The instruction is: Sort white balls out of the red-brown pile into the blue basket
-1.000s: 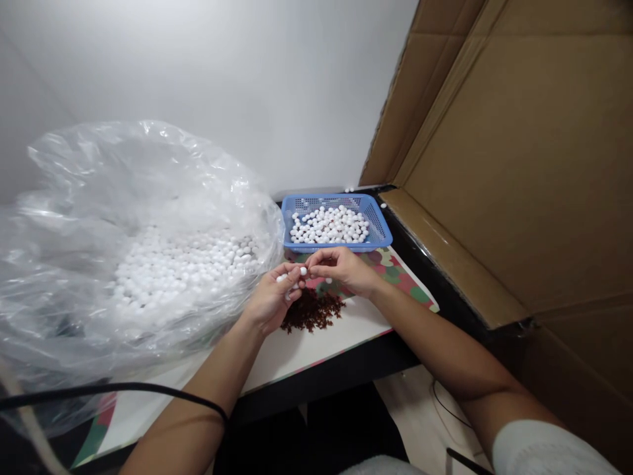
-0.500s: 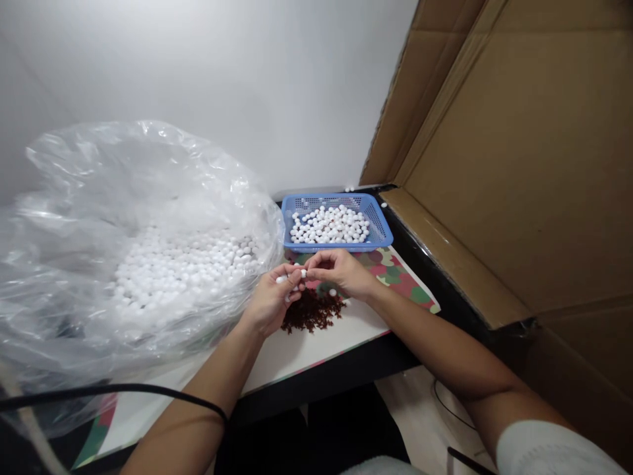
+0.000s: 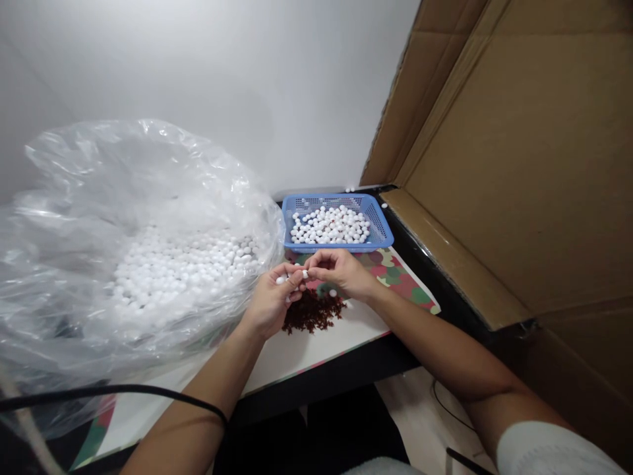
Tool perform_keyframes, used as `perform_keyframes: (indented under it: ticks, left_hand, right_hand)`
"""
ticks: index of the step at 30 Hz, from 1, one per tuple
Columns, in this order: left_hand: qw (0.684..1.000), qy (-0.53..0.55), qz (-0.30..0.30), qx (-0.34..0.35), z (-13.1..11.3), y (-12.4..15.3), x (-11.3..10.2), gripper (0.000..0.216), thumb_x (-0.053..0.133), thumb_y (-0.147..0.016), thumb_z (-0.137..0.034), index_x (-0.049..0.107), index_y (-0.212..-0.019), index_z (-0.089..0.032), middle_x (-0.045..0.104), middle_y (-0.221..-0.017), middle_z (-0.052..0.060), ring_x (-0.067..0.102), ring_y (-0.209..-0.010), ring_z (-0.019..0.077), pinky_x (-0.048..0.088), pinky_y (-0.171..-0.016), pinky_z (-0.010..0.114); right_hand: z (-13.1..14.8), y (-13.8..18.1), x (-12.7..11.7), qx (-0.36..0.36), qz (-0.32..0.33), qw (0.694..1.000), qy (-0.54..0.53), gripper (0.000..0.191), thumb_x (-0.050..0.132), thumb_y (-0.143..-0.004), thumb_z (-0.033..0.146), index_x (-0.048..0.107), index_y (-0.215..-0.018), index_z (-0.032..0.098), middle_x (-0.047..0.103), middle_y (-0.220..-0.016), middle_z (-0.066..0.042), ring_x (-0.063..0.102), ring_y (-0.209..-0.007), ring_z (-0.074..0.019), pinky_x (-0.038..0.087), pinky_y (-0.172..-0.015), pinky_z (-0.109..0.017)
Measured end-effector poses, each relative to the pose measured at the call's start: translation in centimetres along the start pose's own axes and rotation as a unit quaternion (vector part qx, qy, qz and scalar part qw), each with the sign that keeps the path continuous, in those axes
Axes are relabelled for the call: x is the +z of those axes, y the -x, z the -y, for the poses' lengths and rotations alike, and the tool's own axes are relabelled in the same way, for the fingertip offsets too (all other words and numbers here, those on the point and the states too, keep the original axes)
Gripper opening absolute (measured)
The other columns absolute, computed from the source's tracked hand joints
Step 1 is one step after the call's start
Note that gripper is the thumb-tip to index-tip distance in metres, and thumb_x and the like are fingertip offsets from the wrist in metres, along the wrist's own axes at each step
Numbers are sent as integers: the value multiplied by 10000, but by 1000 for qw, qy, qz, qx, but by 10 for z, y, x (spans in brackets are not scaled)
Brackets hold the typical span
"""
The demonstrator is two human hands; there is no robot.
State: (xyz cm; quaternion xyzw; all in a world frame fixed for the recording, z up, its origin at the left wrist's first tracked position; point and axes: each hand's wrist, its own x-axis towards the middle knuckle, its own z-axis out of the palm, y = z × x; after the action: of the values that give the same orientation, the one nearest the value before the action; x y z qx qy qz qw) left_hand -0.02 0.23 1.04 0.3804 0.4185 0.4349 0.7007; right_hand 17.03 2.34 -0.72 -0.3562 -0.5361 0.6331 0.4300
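Note:
My left hand (image 3: 271,295) is closed around several small white balls, one of them (image 3: 304,274) pinched between thumb and forefinger. Against that ball, the fingertips of my right hand (image 3: 340,272) are pressed together; whatever they hold is too small to make out. Below both hands lies a pile of small dark red-brown pieces (image 3: 316,313), partly covered by my left fingers. A loose white ball (image 3: 333,293) rests at the edge of the pile. Just beyond my hands is a blue plastic basket (image 3: 339,249) with many white balls inside.
A big clear plastic bag (image 3: 148,152) full of white balls takes up the left side. Cardboard (image 3: 519,152) stands along the right. A black cable (image 3: 123,390) crosses my left forearm. A patterned sheet (image 3: 415,290) covers part of the black table. A few stray balls lie behind the basket.
Almost nothing differs. The pinched ball and my fingertips have shifted very slightly, and both hands stay together over the pile.

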Motion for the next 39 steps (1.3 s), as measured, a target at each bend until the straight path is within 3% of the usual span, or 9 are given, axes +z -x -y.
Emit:
perform_keyframes:
  ticks: [7,11,16,20,23,26,30,34,39]
  left_hand:
    - [1000,-13,-2,2,1,-2,-2,257,795,-682,-328,654,-767,-130,613,-709,20,530,-635,65,357,-537,156]
    - [1000,12,16,-6,0,-4,-2,245,780,-707,-306,662,-823,-126,590,-719,16,482,-599,44,299,-481,136]
    - [999,40,24,-11,0,-3,0,221,783,-706,-274,628,-785,-138,572,-689,1,482,-585,39,294,-460,123]
    - [998,58,-1,-31,-3,-5,1,232,731,-754,-304,648,-873,-124,628,-784,59,532,-623,62,301,-431,122]
    - [995,82,-13,-59,-6,-7,0,259,670,-783,-274,669,-975,-100,627,-804,85,547,-632,86,315,-406,139]
    - [993,92,-11,-74,-7,-7,-2,258,657,-769,-263,681,-964,-96,621,-804,92,555,-642,99,329,-404,152]
    - [999,13,0,-53,-4,-6,-5,231,744,-695,-272,684,-872,-136,607,-757,53,507,-578,69,231,-391,150]
    - [989,-141,13,-35,2,-4,-2,245,743,-710,-367,716,-868,-182,500,-564,-9,363,-465,67,156,-406,190]
    - [925,-344,32,159,17,-2,16,58,743,-707,-295,756,-740,-249,560,-727,37,495,-691,166,357,-595,247]
  right_hand:
    - [1,-2,3,-11,-4,1000,-25,297,794,-680,370,597,-762,163,652,-805,-9,633,-751,-134,505,-691,-254]
    - [5,-4,0,-46,9,998,-39,291,780,-714,331,624,-911,187,663,-845,-3,639,-777,-130,512,-754,-270]
    - [9,-1,1,-67,29,996,56,269,733,-764,342,680,-973,180,682,-905,-34,640,-817,-159,509,-768,-292]
    - [18,1,-8,-132,-92,966,204,183,684,-811,345,702,-898,186,679,-850,-39,614,-770,-172,493,-738,-305]
    - [27,0,-30,-197,-228,898,320,158,635,-849,323,702,-933,207,673,-933,-53,601,-792,-184,482,-799,-340]
    - [33,-2,-50,-225,-250,859,386,175,596,-869,295,701,-986,217,651,-1078,-78,611,-912,-216,480,-840,-364]
    - [37,2,-55,-216,-173,868,412,142,597,-864,252,716,-930,212,669,-1024,-79,615,-904,-215,472,-777,-340]
    - [33,7,-48,-119,63,881,454,105,625,-813,154,721,-816,197,683,-784,-39,602,-713,-166,431,-676,-280]
    - [17,3,-44,-75,145,853,496,143,595,-777,89,704,-817,172,670,-784,-34,580,-699,-151,380,-625,-243]
